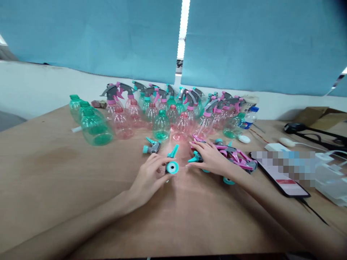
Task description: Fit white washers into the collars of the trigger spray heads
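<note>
My left hand (pixel 149 173) is closed round a teal-and-grey trigger spray head (pixel 172 167), its round teal collar turned toward me and its lever pointing up. Another teal-and-grey spray head (pixel 153 147) lies on the table just beyond that hand. My right hand (pixel 210 157) reaches over a pile of pink, teal and grey spray heads (pixel 241 159), thumb and fingers about a teal-and-grey spray head (pixel 195 158); the palm hides part of it. Behind the hands stand uncapped bottles, among them a green bottle (pixel 161 125) and a pink bottle (pixel 182 127).
Several bottles with spray heads fitted (pixel 189 103) stand at the back by the wall. Green bottles (pixel 96 126) stand at left. To the right are a phone (pixel 279 175) with a cable, a clear plastic box (pixel 332 180), a blue-capped bottle (pixel 251 117) and a cardboard box (pixel 320 117).
</note>
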A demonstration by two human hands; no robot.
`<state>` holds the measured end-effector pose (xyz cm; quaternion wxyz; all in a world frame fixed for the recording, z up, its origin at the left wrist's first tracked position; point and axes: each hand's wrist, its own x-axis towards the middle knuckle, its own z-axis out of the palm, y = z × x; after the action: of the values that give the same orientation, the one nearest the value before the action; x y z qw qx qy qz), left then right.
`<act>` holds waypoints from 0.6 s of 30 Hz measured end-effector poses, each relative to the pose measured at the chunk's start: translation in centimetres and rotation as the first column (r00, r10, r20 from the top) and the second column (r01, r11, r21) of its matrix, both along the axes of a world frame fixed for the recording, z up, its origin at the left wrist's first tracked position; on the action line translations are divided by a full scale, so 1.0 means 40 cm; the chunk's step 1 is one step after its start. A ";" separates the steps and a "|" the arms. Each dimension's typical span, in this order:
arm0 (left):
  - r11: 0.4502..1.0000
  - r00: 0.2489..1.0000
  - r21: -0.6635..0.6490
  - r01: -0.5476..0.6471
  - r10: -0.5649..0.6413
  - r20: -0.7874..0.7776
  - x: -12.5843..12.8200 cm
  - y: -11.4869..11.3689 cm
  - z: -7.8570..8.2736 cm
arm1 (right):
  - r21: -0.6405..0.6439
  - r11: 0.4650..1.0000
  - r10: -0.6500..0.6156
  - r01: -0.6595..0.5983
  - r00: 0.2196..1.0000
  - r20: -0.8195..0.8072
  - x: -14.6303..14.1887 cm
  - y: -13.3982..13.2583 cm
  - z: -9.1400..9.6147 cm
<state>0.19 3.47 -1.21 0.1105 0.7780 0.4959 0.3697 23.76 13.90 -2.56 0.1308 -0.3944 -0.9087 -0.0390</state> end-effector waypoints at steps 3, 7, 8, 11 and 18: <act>0.999 0.999 -0.027 0.022 -0.021 0.027 0.043 0.028 -0.015 | 0.020 0.999 -0.030 0.030 1.000 -0.005 0.003 0.002 0.000; 0.994 0.995 -0.109 0.005 0.006 0.103 0.081 0.053 -0.025 | 0.049 0.998 -0.041 0.042 0.999 -0.020 0.021 -0.010 0.004; 0.992 0.993 -0.126 0.003 0.011 0.116 0.086 0.056 -0.026 | 0.067 0.997 -0.030 0.032 0.999 -0.040 0.026 -0.016 0.006; 0.987 0.990 -0.162 -0.008 0.030 0.138 0.090 0.063 -0.028 | 0.126 0.992 0.046 -0.022 0.981 -0.189 0.026 -0.043 0.020; 0.977 0.980 -0.212 0.021 0.022 0.200 0.085 0.065 -0.028 | -0.116 0.978 0.092 -0.176 0.852 -0.515 -0.037 -0.138 0.027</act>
<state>3.61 6.08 -2.33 0.2427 0.7202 0.5192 0.3910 22.27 8.38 -1.48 0.3356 -0.3356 -0.8677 0.1477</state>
